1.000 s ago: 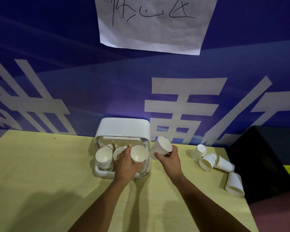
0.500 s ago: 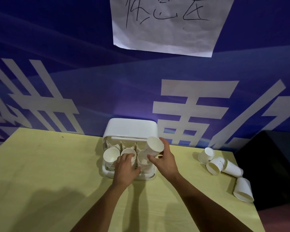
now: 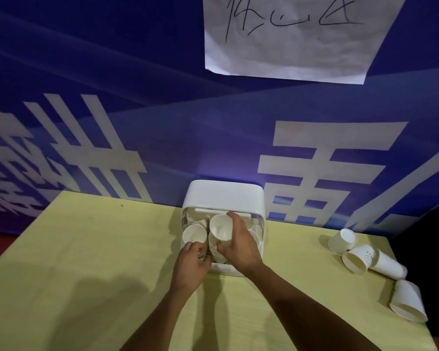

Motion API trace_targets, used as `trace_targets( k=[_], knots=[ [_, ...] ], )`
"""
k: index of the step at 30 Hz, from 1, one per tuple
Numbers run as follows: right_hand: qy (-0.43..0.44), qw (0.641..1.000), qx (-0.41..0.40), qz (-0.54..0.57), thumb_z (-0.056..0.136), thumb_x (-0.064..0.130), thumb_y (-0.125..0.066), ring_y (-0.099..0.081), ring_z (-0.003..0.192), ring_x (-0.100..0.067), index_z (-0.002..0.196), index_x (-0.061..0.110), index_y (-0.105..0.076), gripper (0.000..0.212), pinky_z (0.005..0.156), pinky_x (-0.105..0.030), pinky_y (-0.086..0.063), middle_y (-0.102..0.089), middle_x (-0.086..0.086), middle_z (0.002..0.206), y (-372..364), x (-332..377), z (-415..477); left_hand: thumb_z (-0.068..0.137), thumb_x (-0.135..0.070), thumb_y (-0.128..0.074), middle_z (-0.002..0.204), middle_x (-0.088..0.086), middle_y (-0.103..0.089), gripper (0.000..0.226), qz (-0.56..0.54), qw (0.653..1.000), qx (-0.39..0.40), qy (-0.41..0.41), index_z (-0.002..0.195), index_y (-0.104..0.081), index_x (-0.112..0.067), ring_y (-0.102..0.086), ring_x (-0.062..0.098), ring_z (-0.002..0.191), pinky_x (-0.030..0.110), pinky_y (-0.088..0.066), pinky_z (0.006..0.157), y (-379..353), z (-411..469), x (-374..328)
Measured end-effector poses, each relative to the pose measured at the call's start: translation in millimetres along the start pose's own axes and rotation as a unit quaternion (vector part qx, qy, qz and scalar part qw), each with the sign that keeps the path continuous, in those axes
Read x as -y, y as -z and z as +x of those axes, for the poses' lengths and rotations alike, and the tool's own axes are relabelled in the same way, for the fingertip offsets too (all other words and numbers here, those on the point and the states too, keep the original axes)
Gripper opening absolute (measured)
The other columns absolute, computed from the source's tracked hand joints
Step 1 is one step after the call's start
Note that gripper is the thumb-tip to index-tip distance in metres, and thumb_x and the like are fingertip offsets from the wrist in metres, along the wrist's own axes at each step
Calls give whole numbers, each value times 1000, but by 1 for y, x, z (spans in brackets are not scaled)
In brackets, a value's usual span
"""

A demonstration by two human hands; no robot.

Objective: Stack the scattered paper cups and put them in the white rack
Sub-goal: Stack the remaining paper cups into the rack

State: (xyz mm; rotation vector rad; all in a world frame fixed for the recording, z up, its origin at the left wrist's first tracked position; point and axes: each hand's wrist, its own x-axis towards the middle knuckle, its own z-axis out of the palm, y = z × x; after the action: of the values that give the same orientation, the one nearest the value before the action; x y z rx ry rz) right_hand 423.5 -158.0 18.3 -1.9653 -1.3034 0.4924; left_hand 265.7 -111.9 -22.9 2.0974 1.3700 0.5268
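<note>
The pale yellow tabletop [image 3: 86, 249] is running up against a blue banner with large white characters [image 3: 112, 97], and its left half is carrying only a shadow. Higher on the banner, a white sheet of paper with handwritten strokes [image 3: 289, 46] is hanging.

At the middle of the far edge, a white plastic rack with rounded corners [image 3: 223, 193] is standing against the banner, its open front facing the person. Inside, a stack of white paper cups [image 3: 194, 234] is sitting in the front-left slot. The left hand [image 3: 190, 266] is reaching in from the near edge, its fingers curling round the printed side of that stack below the rim. More cups are showing dimly in the slots behind, too blurred to count.

Just to the right, the right hand [image 3: 240, 249] is gripping a single white paper cup [image 3: 219, 228], thumb below and fingers wrapping over the far side. The cup is tilting, mouth towards the person, over the rack's middle slot, and hand and cup are hiding most of the middle and right slots.

Near the far-right corner, well apart from the rack, four loose white paper cups are lying on their sides: one [image 3: 342, 240] closest to the banner, two [image 3: 356, 259] [image 3: 388, 264] touching each other just beside it, and one [image 3: 407, 301] nearer the right edge. A black object [image 3: 436, 249] is sitting beyond that edge.
</note>
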Motion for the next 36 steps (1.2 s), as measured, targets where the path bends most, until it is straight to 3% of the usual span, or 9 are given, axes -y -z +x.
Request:
trace_targets(
  k=[12,17,24,30,36],
  knots=[
    [-26,993,-13,-116,72,49,-77,-54,121,-23,144,20,-40,86,103,-41,-46,-57,0,135,-13,-13,3,80,-19,-70,98,-8,-60,18,-16,999,30,5,98,-67,-19,-63,10,87,28,-51,76,-5,6,18],
    [-12,993,-9,-113,75,39,-77,-54,118,-25,137,17,-47,73,100,-35,-43,-58,-2,129,-5,-16,-3,80,-25,-70,87,-16,-58,12,-14,999,50,4,91,-64,-26,-58,2,77,20,-46,69,-11,6,15],
    [-36,993,-45,-106,81,45,-71,-57,108,-18,130,23,-52,56,93,-32,-48,-60,3,124,31,-50,-25,72,-41,-65,69,-18,-63,10,-51,991,120,-3,78,-59,-35,-61,-4,66,10,-43,60,-36,4,-17],
    [-127,981,-89,-116,85,49,-70,-56,117,-16,137,24,-51,60,99,-32,-50,-57,5,134,81,-98,-48,65,-50,-57,76,-15,-68,29,-47,968,234,-73,85,-66,-32,-61,-2,66,18,-52,69,-80,-3,-69],
    [-188,968,-120,-114,85,42,-69,-57,114,-19,133,20,-54,55,96,-32,-47,-60,3,127,133,-153,-82,70,-41,-61,76,-13,-68,21,-21,952,278,-125,86,-67,-29,-61,0,69,25,-53,76,-118,-9,-129]
  ],
)
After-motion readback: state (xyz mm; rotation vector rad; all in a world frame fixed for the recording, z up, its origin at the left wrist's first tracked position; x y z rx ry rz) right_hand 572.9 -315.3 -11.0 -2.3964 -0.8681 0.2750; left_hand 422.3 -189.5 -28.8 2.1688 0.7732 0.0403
